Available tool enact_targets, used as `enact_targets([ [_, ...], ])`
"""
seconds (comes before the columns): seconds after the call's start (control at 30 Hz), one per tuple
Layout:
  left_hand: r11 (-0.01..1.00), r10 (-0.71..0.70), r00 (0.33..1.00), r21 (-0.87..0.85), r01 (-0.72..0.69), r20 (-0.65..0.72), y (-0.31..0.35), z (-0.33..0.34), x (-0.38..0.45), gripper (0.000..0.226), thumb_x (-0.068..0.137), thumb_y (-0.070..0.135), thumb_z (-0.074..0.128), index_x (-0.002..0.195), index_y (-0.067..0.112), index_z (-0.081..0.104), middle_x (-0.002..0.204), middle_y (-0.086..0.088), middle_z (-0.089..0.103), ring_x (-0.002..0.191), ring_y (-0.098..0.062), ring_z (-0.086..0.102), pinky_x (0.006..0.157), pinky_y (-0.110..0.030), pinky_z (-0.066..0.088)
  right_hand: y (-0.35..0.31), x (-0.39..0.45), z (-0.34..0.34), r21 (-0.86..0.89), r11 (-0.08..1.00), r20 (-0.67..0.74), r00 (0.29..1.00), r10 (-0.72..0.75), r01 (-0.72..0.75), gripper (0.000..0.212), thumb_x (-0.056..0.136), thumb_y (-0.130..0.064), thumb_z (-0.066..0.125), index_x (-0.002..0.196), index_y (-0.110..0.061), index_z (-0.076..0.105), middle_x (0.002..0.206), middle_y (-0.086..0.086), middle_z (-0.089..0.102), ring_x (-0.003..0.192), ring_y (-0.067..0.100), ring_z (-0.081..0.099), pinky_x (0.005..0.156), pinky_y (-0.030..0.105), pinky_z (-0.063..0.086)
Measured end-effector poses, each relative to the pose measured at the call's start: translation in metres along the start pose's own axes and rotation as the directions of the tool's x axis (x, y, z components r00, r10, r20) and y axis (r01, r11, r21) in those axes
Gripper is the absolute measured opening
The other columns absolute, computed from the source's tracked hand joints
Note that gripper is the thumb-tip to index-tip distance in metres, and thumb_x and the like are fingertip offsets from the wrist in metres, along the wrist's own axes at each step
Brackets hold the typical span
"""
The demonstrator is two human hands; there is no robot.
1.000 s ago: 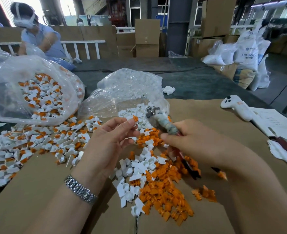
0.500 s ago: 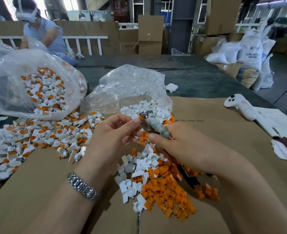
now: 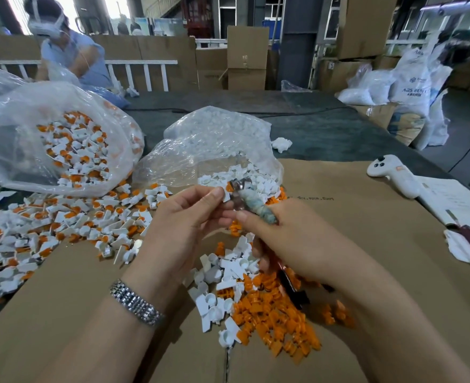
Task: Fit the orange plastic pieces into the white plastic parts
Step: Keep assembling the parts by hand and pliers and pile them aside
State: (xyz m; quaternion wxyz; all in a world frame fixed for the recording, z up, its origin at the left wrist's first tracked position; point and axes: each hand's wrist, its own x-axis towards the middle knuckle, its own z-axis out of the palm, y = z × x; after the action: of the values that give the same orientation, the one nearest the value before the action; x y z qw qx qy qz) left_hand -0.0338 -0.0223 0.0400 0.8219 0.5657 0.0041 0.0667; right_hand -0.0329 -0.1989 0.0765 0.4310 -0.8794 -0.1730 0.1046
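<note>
My left hand (image 3: 184, 225) pinches a small white part (image 3: 226, 195) with an orange piece in it, held above the cardboard. My right hand (image 3: 297, 241) grips a tape-wrapped tool (image 3: 252, 201) whose metal tip (image 3: 239, 185) meets that part. Below my hands lies a heap of loose orange pieces (image 3: 278, 319) beside loose white parts (image 3: 220, 277). Fitted white-and-orange parts (image 3: 70, 217) spread over the left of the table.
A clear bag of fitted parts (image 3: 70, 145) lies at the left, a clear bag of white parts (image 3: 214, 145) in the middle. A white controller (image 3: 394, 175) and papers (image 3: 455, 200) sit at the right. Another person (image 3: 68, 51) works at the far left.
Both hands rose and drew together; the tool's tip moved left onto the part that my left hand pinches. The camera tilted slightly.
</note>
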Motion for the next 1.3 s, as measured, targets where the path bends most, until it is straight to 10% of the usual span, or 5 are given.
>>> enact_targets([
  [0.2,0.994,0.040,0.999,0.103,-0.041,0.009,0.001,-0.004,0.001,0.014,0.083,0.027,0.072,0.085,0.013,0.077,0.084,-0.013,0.074,0.076,-0.023,0.073,0.068,-0.026,0.059,0.013,-0.008,-0.036,0.169,0.977,0.133,0.985,0.109,-0.130,0.064,0.093,-0.067,0.045,0.102,-0.009,0.070,0.086,0.008,0.076,0.074,0.023,0.074,0.074,0.037,0.061],
  [0.4,0.924,0.084,0.994,0.379,-0.049,-0.075,0.002,-0.007,-0.001,0.012,0.086,0.027,0.078,0.084,0.016,0.077,0.081,-0.002,0.077,0.074,-0.018,0.076,0.067,-0.020,0.058,0.041,0.009,-0.043,-0.309,0.923,-0.307,0.942,0.132,-0.230,0.057,0.092,-0.075,0.035,0.091,-0.023,0.060,0.074,-0.005,0.066,0.066,0.012,0.063,0.060,0.032,0.046],
  [0.73,0.181,0.416,0.893,0.978,0.101,-0.169,0.006,-0.036,0.008,0.010,0.094,0.021,0.070,0.102,0.023,0.065,0.102,0.001,0.062,0.086,-0.017,0.058,0.064,-0.031,0.043,0.082,0.033,-0.032,-0.620,0.679,-0.378,0.908,0.182,-0.394,0.047,0.091,-0.063,0.058,0.104,-0.017,0.060,0.102,0.003,0.058,0.093,0.023,0.055,0.075,0.038,0.047],
  [0.97,0.403,0.116,0.991,0.909,-0.108,0.067,-0.001,-0.024,0.005,0.018,0.094,0.016,0.071,0.093,0.034,0.072,0.092,0.016,0.067,0.081,0.003,0.061,0.062,-0.011,0.043,0.063,0.026,-0.033,-0.544,0.822,-0.306,0.952,-0.008,-0.168,0.030,0.093,-0.044,0.066,0.117,-0.027,0.062,0.115,-0.003,0.057,0.111,0.019,0.055,0.092,0.040,0.050],
  [1.3,0.292,-0.035,0.980,0.939,-0.179,0.198,0.002,-0.029,0.007,0.021,0.094,0.022,0.072,0.106,0.039,0.072,0.107,0.022,0.063,0.097,0.003,0.058,0.075,-0.014,0.044,0.053,0.025,-0.013,-0.613,0.783,0.057,0.994,-0.092,0.108,0.010,0.094,-0.032,0.068,0.104,-0.035,0.069,0.102,-0.015,0.056,0.109,0.011,0.050,0.100,0.043,0.043],
])
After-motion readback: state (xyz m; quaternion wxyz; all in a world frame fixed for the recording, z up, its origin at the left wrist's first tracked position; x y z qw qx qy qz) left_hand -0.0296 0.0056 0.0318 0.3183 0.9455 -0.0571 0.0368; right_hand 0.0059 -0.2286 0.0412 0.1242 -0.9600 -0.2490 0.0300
